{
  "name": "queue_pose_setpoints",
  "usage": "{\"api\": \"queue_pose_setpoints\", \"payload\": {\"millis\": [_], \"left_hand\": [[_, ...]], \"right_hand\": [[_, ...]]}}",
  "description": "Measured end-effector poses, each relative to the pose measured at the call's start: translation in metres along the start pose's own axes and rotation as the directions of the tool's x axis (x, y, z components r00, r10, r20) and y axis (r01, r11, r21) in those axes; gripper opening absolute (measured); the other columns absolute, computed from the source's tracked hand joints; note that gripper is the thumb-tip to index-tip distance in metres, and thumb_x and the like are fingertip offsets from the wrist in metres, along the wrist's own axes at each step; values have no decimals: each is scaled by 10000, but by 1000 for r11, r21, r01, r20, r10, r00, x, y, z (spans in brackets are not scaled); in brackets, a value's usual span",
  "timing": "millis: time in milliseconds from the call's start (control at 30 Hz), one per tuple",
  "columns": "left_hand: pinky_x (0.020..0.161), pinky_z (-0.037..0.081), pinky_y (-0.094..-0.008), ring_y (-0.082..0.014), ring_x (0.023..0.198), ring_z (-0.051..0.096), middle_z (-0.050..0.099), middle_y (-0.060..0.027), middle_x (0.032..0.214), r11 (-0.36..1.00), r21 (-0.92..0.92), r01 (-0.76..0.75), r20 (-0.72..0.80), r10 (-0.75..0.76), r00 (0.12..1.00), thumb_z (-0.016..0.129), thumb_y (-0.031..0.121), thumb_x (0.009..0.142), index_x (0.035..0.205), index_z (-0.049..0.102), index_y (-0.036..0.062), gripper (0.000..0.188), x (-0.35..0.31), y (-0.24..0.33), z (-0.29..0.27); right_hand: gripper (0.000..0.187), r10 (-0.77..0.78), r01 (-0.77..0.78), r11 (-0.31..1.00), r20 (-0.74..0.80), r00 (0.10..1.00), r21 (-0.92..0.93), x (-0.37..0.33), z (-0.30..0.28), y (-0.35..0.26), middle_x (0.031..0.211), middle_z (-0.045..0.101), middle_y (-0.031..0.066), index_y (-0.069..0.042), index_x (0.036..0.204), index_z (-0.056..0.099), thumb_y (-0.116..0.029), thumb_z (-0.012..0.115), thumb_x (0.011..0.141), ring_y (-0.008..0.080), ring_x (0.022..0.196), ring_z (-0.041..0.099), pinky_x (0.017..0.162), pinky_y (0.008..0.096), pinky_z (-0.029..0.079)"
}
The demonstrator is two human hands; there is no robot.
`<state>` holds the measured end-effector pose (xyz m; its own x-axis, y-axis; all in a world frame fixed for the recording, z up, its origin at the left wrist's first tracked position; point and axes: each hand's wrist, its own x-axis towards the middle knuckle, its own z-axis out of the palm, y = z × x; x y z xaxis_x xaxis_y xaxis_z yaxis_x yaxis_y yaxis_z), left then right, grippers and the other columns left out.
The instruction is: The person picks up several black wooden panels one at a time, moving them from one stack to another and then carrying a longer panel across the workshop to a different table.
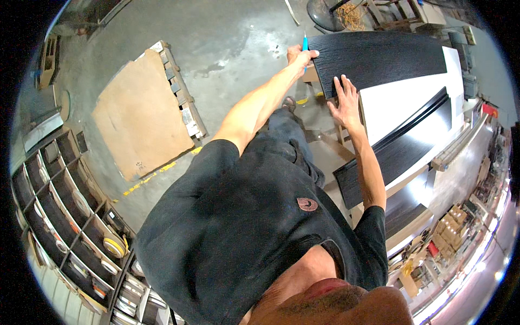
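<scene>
My left hand (300, 56) is closed around a slim blue tool (305, 43) with a pale pointed tip; whether it is a pen or a knife I cannot tell. That hand is at the left end of a black wood-grain panel (384, 58), by its corner. With fingers spread, my right hand (345, 102) lies flat on the panel near its lower left corner. Beneath the panel is a white board (395, 105) on the workbench. Nearer to me on the bench lie black strips (411, 124) and another dark panel (398, 154).
On the floor to the left, a brown sheet (143, 114) covers a pallet (181, 86). Shelves with rolls of edging (70, 211) stand at the lower left. A fan base (324, 15) and an orange cord (351, 16) are beyond the bench. Stacked boxes (450, 230) are at the right.
</scene>
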<state>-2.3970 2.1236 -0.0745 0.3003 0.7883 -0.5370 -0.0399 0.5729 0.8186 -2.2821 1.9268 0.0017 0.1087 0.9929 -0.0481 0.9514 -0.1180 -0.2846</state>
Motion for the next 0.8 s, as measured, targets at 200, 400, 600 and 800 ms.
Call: {"api": "queue_pose_setpoints", "payload": {"millis": [200, 400, 600, 800], "left_hand": [[586, 480, -295, -105, 623, 584, 680, -41, 728, 945, 67, -321, 156, 308, 939, 815, 160, 753, 833, 715, 1, 205, -49, 35, 8], [551, 402, -305, -130, 621, 507, 564, -25, 639, 493, 24, -870, 324, 819, 473, 847, 128, 718, 864, 705, 9, 235, -123, 132, 45], [618, 469, -339, -232, 688, 581, 641, -67, 723, 256, -171, -951, 433, 887, 160, 678, -40, 582, 991, 734, 54, 423, -122, 169, 71], [763, 522, -307, -186, 851, 635, 731, -59, 977, 354, -216, -910, 469, 855, 221, 719, -3, 735, 1031, 756, 82, 310, -119, 183, 62]], "right_hand": [[950, -123, 107, 991, -274, 954, -75, 41, -91, 37, 1557, 289, 171, -125, 1514, 341, -345, 821, 724, 350, 1433, 271, 1160, 475, 262], [905, -463, 404, 866, -163, 871, -294, 105, -238, 15, 1381, 527, 132, -180, 1458, 424, -249, 845, 660, 321, 1270, 498, 1015, 434, 439], [332, -405, 405, 885, 48, 913, -230, 82, -280, 29, 837, 613, 80, -77, 997, 661, -73, 736, 674, 297, 803, 597, 722, 403, 484], [433, -428, 386, 886, -136, 893, -258, 67, -274, 31, 828, 582, 65, -83, 1031, 673, -24, 707, 603, 265, 797, 582, 738, 389, 477]]}}
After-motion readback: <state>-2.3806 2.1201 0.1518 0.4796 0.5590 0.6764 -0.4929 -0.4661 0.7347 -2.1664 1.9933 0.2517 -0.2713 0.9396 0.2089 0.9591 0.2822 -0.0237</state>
